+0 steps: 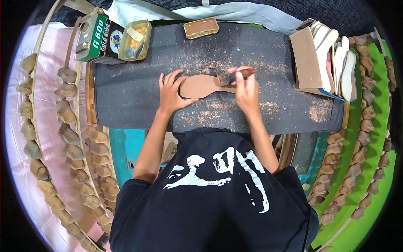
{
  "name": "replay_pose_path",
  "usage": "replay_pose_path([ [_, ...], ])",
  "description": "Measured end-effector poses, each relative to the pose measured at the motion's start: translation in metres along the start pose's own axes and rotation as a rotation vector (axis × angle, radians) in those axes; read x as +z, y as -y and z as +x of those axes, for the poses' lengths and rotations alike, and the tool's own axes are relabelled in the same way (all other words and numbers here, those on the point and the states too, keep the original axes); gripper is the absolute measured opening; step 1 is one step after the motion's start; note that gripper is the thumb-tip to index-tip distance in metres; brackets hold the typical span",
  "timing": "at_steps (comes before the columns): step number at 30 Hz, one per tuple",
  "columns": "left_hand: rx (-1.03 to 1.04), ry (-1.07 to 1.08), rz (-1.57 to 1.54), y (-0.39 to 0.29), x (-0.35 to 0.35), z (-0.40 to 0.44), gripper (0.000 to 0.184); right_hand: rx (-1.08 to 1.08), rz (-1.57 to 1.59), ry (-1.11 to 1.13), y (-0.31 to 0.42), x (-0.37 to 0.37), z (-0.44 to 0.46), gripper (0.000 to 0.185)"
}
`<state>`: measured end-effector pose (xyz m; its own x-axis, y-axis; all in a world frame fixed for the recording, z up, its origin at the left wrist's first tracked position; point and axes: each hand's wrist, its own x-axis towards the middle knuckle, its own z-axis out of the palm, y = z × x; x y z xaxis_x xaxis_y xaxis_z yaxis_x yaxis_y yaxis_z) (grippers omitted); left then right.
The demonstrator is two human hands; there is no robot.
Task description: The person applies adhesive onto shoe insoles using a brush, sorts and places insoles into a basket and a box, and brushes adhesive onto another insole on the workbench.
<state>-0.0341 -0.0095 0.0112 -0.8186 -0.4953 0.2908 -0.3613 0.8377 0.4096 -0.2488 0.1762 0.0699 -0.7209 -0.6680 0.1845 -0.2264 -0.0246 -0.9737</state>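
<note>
A tan shoe insole (200, 87) lies flat on the dark table cover, its wide end to the left and its narrow end partly hidden by my right hand. My left hand (171, 90) braces the wide end between thumb and forefinger, while the other fingers spread over the cloth. In my right hand (247, 90) is a flat brush (227, 79) with a red and dark handle. Its bristles touch or hover just over the insole's upper edge near the waist; which of the two I cannot tell.
Shavings litter the dark cloth (138, 96). At the back left stand a G 600 can (98, 40) and an open tray (144, 50) with a scraper-like piece. A brown-filled tub (201, 28) sits at the back. A cardboard box (305, 63) of soles is at right. Racks of shoe lasts (67, 111) flank both sides.
</note>
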Motion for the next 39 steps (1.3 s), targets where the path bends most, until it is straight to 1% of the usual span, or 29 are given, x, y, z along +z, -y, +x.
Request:
replay_pose_path([
  [2,0.011,0.041,-0.024,-0.013,0.003,-0.001,0.086,-0.034,-0.146,0.049,-0.020,0.007,-0.010,0.012],
  [3,-0.002,0.036,-0.044,-0.016,0.008,-0.003,0.086,-0.105,-0.189,0.059,-0.024,0.010,-0.012,0.011],
  [5,-0.029,0.020,-0.083,-0.019,0.019,-0.007,0.088,-0.083,-0.206,0.094,-0.032,0.006,-0.016,0.011],
  [8,-0.040,0.045,-0.074,-0.024,0.021,-0.009,0.092,0.035,0.028,-0.001,-0.023,0.000,-0.016,0.011],
  [11,-0.060,0.032,-0.068,-0.036,0.026,-0.003,0.092,0.041,0.100,-0.111,-0.012,-0.005,-0.016,0.010],
  [12,-0.070,0.031,-0.069,-0.042,0.029,-0.004,0.092,0.051,0.149,-0.103,-0.006,-0.006,-0.017,0.009],
  [15,-0.083,0.028,-0.064,-0.058,0.041,0.002,0.092,-0.060,0.009,0.023,0.019,0.005,-0.022,0.010],
  [16,-0.095,0.013,-0.075,-0.059,0.047,0.003,0.088,-0.136,-0.080,0.094,0.012,0.010,-0.024,0.011],
  [17,-0.092,-0.003,-0.048,-0.057,0.056,0.002,0.086,-0.055,-0.167,0.193,0.007,0.017,-0.031,0.014],
  [19,-0.086,-0.037,0.010,-0.051,0.066,0.002,0.082,-0.310,-0.354,0.255,-0.012,0.030,-0.037,0.017],
  [20,-0.093,-0.035,-0.006,-0.051,0.065,0.001,0.077,-0.341,-0.328,0.244,-0.017,0.031,-0.038,0.020],
  [23,-0.093,-0.031,-0.077,-0.060,0.051,0.003,0.076,-0.216,-0.318,0.243,-0.005,0.026,-0.030,0.021],
  [24,-0.083,-0.038,-0.087,-0.062,0.047,0.003,0.080,-0.132,-0.281,0.220,-0.012,0.025,-0.032,0.023],
  [26,-0.072,-0.033,-0.083,-0.061,0.049,0.003,0.085,-0.105,-0.291,0.194,-0.031,0.022,-0.034,0.024],
  [27,-0.068,-0.028,-0.080,-0.060,0.049,0.002,0.087,-0.089,-0.295,0.181,-0.029,0.020,-0.033,0.025],
  [28,-0.077,-0.025,-0.089,-0.060,0.048,0.002,0.093,-0.037,-0.194,0.156,-0.026,0.014,-0.031,0.022],
  [31,-0.080,0.011,-0.157,-0.055,0.042,-0.001,0.093,-0.099,-0.102,-0.087,-0.005,-0.014,-0.023,0.019],
  [33,-0.077,0.033,-0.166,-0.050,0.038,-0.003,0.093,-0.058,-0.144,-0.216,0.007,-0.033,-0.018,0.019],
  [34,-0.070,0.045,-0.173,-0.048,0.038,-0.003,0.093,-0.070,-0.160,-0.244,0.004,-0.041,-0.018,0.022],
  [37,-0.049,0.039,-0.174,-0.048,0.038,-0.003,0.092,-0.154,-0.411,-0.040,-0.056,-0.059,-0.028,0.024],
  [38,-0.040,0.050,-0.172,-0.048,0.037,-0.004,0.092,-0.210,-0.402,-0.125,-0.069,-0.060,-0.031,0.026],
  [39,-0.033,0.056,-0.169,-0.048,0.036,-0.003,0.092,-0.130,-0.331,-0.105,-0.064,-0.063,-0.028,0.026],
])
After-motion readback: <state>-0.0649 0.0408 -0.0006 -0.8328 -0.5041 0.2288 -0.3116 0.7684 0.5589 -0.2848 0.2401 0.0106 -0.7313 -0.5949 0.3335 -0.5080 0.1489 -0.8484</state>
